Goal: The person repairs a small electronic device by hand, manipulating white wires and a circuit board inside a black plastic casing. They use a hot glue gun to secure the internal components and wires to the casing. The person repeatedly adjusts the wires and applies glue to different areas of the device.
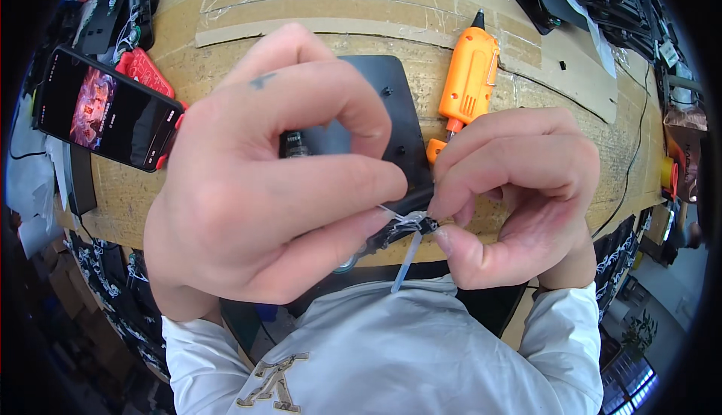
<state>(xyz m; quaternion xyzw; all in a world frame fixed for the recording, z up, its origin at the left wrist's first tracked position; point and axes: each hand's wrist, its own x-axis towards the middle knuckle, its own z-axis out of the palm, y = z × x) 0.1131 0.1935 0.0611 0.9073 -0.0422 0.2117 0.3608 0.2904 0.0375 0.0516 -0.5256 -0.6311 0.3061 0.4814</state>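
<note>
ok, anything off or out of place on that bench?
Nothing looks damaged or spilled. Both hands, left hand and right hand, pinch a white cable tie at the edge of a black plate. The orange glue gun lies flat on the cardboard-covered bench. The phone overhangs the left edge a little.

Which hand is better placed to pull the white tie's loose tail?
Probably right: the right hand already pinches at the tie, whose tail hangs beside it, while the left hand grips the black part.
</note>
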